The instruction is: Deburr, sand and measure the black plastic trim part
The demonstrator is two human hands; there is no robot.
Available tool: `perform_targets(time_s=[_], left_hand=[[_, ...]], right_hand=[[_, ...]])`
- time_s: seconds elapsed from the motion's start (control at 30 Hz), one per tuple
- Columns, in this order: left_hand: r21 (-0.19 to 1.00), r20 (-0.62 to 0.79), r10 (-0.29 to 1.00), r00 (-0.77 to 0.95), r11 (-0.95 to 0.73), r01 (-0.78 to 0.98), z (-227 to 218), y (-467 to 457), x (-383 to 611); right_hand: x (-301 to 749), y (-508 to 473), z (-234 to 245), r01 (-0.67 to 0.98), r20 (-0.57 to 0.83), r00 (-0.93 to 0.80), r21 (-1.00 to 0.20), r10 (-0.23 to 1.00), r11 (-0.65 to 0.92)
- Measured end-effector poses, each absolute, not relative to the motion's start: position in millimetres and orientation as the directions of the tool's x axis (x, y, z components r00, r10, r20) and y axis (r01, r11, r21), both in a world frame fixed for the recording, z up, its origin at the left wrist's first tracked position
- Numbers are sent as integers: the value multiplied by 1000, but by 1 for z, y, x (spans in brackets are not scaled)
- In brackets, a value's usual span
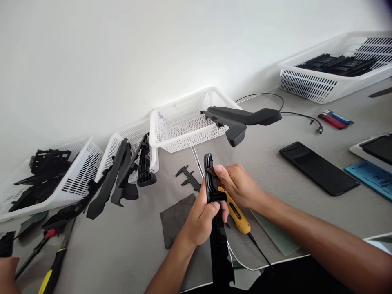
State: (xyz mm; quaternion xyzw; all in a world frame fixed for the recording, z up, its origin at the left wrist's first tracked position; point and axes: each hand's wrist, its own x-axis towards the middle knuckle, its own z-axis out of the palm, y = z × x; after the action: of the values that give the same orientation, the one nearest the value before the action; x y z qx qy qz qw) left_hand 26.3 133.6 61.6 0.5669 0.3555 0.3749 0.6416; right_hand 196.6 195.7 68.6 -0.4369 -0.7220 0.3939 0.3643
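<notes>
Left hand (200, 218) fingers clamped around a long black plastic part (216, 220) held upright at near centre, right hand (237, 185) pinching its top with fingertips together, yellow-handled tool (235, 212) just behind, grey cloth (176, 218) to the left, caliper (188, 177) beyond, white basket (183, 122) farther back, black phone (318, 167) at right.

A long black plastic part (216, 216), ribbed and clipped, stands nearly upright at near centre; a small dark blade (211, 171) rests against its upper end.
</notes>
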Motion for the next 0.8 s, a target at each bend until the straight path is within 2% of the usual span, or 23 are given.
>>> perform_targets(time_s=[0.27,0.5,0.8], left_hand=[[996,-42,875,482,75,-50,61,133,23],[993,-78,859,507,115,-42,65,134,19],[987,-118,825,553,159,-26,66,137,13]], right_hand=[[198,196,70,415,85,-376,-875,923,250],[199,198,72,410,38,-424,-883,905,229],[203,202,72,385,47,-486,-885,873,262]])
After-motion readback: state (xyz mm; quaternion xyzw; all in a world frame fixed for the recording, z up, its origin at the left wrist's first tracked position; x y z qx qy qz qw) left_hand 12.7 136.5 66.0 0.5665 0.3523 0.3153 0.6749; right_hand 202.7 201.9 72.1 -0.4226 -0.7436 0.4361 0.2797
